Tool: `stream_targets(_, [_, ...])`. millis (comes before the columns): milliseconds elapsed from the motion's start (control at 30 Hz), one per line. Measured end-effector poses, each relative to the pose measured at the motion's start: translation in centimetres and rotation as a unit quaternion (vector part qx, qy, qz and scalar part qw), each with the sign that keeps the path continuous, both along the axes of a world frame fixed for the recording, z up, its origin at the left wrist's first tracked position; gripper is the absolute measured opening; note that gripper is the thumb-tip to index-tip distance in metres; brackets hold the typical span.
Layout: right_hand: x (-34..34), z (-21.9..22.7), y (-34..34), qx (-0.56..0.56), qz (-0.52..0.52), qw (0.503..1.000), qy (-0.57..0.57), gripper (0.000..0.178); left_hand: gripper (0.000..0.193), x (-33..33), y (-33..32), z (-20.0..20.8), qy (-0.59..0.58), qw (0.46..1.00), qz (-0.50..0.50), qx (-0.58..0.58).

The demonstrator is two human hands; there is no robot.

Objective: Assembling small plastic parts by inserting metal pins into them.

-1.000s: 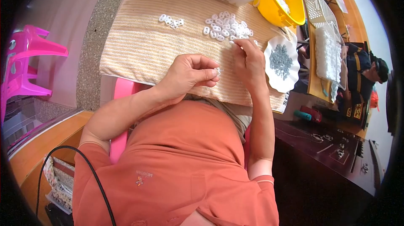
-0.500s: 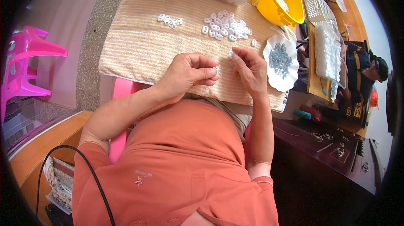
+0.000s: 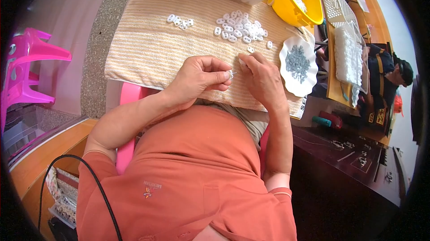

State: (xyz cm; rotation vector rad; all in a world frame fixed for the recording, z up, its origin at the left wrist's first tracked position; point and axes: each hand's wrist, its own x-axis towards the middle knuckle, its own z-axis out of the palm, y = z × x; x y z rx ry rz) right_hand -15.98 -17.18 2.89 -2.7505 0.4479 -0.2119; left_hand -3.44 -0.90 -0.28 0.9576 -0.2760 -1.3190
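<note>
towel (image 3: 148,48): striped tan cloth was spread over the worktop, everything small sat on it. Soft + ribbed, so imo a dropped bit could've sunk into the weave and gone missing.
yellow bowl (image 3: 309,3): sat at the far right corner w/ white pieces inside, well apart from both hands.
white dish (image 3: 286,79): held a heap of tiny grey metal bits, just right of the right hand. Wrist was close to its rim, so a careless sweep could've tipped it and scattered the lot.
big pile of white rings (image 3: 239,28): loose on the towel beyond the hands, near but not touching. Easy to nudge when reaching over.
small pile of white rings (image 3: 180,20): a few more off to the left, well apart.
left hand (image 3: 197,79): fingers were curled tight, thumb + forefinger pinched on one white ring (image 3: 231,74), held between the 2 hands just above the towel's near edge.
right hand (image 3: 264,79): fingertips were narrowed right beside that ring; couldn't tell if it held anything, too small.
risk: pinch was v. small, a slip could've flicked the ring off the near edge into the lap.
</note>
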Motion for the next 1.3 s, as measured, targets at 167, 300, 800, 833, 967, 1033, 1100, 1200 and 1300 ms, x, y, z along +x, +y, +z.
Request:
stream_targets(167, [0.0,0.1,-0.3,0.034,-0.003,0.999,0.006,0.020,0.017,0.1,0.0,0.0,-0.001,1.000,-0.001,-0.001])
stream_targets(300, [-1.1,-1.2,-1.3,0.211,-0.026,0.975,-0.069,0.026,0.016,0.1,0.0,0.1,0.005,1.000,-0.001,0.001])
stream_targets(800, [-2.0,-2.3,-0.6,0.574,-0.081,0.809,-0.098,0.029,0.016,0.0,-0.1,-0.1,0.001,1.000,0.003,-0.006])
stream_targets(833, [-2.0,-2.4,-0.6,0.575,-0.081,0.808,-0.097,0.029,0.016,0.0,-0.1,0.0,-0.001,1.000,0.002,-0.005])
stream_targets(967, [-2.0,-2.3,-0.5,0.592,-0.069,0.796,-0.106,0.029,0.016,0.0,-0.1,0.1,-0.007,1.000,-0.003,-0.001])
stream_targets(1033, [-2.0,-2.3,-0.4,0.597,-0.069,0.792,-0.108,0.029,0.016,0.0,-0.1,0.0,-0.007,1.000,-0.004,-0.002])
stream_targets(1100, [-2.0,-2.4,-0.4,0.600,-0.062,0.790,-0.111,0.030,0.016,0.0,0.0,0.0,-0.006,1.000,-0.004,-0.003])
stream_targets(1200, [-2.0,-2.6,-0.4,0.611,-0.053,0.781,-0.118,0.030,0.016,0.0,0.0,-0.1,-0.003,1.000,-0.002,-0.007])
stream_targets(1300, [-2.1,-2.8,-0.3,0.623,-0.050,0.771,-0.123,0.030,0.017,-0.2,-0.1,-0.1,-0.002,1.000,0.007,-0.005])
